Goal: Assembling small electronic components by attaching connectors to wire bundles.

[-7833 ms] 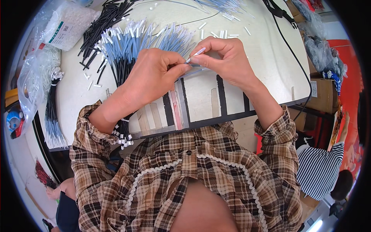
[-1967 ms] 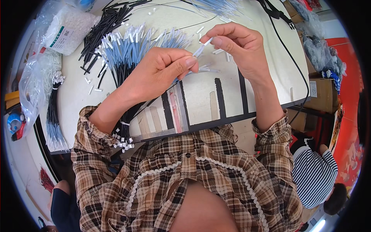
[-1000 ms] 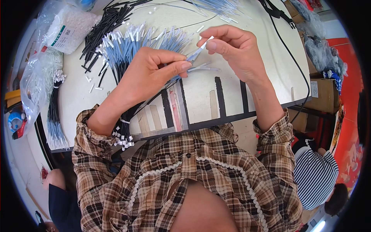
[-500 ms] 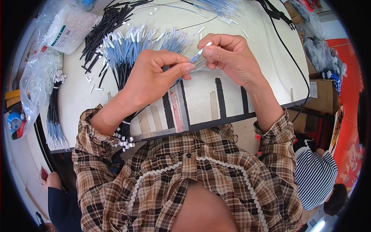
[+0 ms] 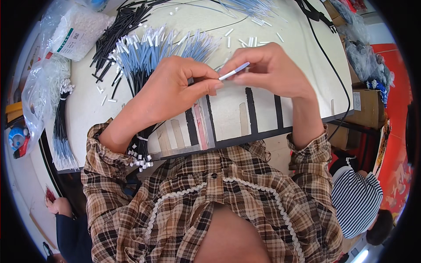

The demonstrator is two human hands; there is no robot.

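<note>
A thin wire with a white sleeve (image 5: 228, 75) and a pale blue end (image 5: 242, 66) is between my two hands above the table. My left hand (image 5: 177, 83) is closed, its thumb and index finger pinching at the white sleeve's lower end. Turned inward, my right hand (image 5: 272, 70) has its thumb and fingers closed around the same wire near the sleeve; part of that grip is hidden. Beneath my left hand lies a thick bundle of black and blue wires (image 5: 142, 55) with white tips, its tied end with white connectors (image 5: 141, 161) hanging over the table edge.
Loose white sleeves (image 5: 252, 41) and more blue wires (image 5: 250, 8) lie farther back. Black tubes (image 5: 112, 44), a bag of white pieces (image 5: 79, 37) and another tied wire bundle (image 5: 61, 122) are at left. A black cable (image 5: 324, 65) crosses the right side. Other people sit nearby.
My right hand has rotated inward and come closer to my left fingertips. The blue end now points up and right, with the white sleeve toward my left hand.
</note>
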